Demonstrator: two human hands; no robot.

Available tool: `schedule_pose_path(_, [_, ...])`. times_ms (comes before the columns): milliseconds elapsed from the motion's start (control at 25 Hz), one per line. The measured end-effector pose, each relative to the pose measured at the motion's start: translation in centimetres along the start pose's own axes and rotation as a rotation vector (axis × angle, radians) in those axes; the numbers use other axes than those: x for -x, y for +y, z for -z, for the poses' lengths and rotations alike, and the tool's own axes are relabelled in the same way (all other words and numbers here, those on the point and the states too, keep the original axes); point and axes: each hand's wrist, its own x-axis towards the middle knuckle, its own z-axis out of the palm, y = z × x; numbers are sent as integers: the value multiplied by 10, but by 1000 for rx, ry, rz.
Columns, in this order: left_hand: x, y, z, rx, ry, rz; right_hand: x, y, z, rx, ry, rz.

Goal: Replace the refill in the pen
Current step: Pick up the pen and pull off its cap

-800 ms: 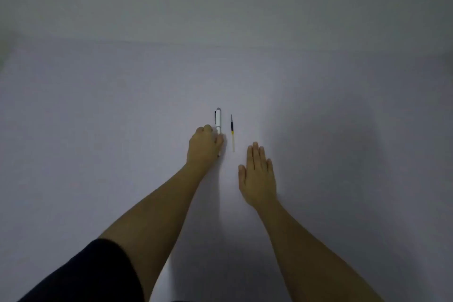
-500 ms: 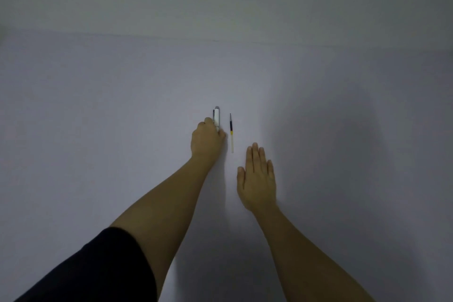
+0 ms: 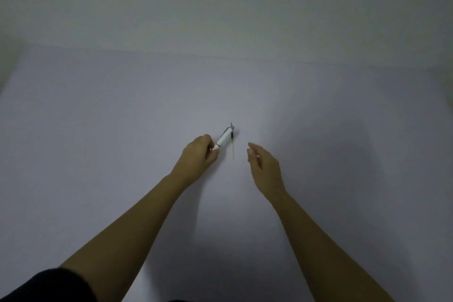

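Head view, dim and slightly soft: pale bench (image 3: pixel 98 130) filling most of the frame, plain wall across the upper third.

Left hand (image 3: pixel 197 158) just left of centre, grip closed around the lower end of a white pen (image 3: pixel 223 140). Pen tilted, running up and to the right from the fingers, dark clip end uppermost near the centre of the frame, lifted off the bench as far as can be told. Fingertips (image 3: pixel 208 141) curled over the barrel, thumb pressed against it from the right.

Spare refill (image 3: pixel 232 148) lying flat on the bench just right of the pen, thin and almost vertical in the frame: dark upper part, yellowish lower part. Upper end hidden behind or right beside the pen's barrel; contact between the 2 not clear.

Right hand (image 3: pixel 264 167) right of centre, near the refill but apart from it, grip open and holding nothing. Fingers loosely bent and pointing toward the upper left, hand turned partly on its edge, raised off the bench by the look of it.

Both forearms bare, coming up from the lower edge of the frame. Dark sleeve (image 3: pixel 46 287) in the lower left corner.
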Motion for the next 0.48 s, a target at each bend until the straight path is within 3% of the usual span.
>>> schedule_pose_path(120, [26,-1,22,-52,-113,-148,2,-30,14,-166,-78,6])
schedule_pose_path(200, [40,2,32,-69,-130,-196,8,-43,20,-133,-186,63])
schedule_pose_path(480, [55,17,51,-172,38,-373,24,-70,26,-2,-196,237])
